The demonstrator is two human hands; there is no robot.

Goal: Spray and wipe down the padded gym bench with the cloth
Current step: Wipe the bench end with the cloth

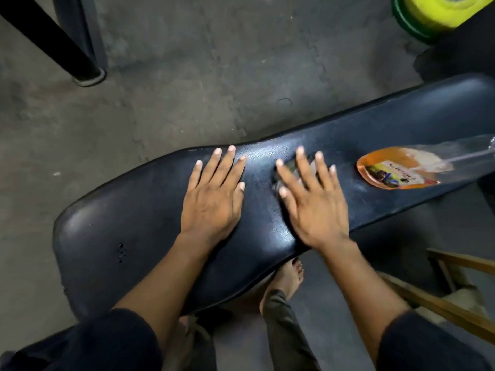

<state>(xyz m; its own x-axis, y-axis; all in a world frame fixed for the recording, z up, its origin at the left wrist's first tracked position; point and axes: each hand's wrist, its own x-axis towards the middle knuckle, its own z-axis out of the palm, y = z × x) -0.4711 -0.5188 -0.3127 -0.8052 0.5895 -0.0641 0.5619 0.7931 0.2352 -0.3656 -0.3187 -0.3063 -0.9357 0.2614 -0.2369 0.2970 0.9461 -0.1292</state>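
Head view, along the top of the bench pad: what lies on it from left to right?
On the bench pad: left hand, flat on the pad → right hand, pressing the cloth → spray bottle lying on its side.

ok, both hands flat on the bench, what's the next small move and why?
Probably slide the right hand, with the cloth pressed under its fingers, along the bench toward the spray bottle. The pad near that hand shows a pale streaky sheen, so that stretch likely needs wiping. The left hand rests flat and bare, so it can brace.
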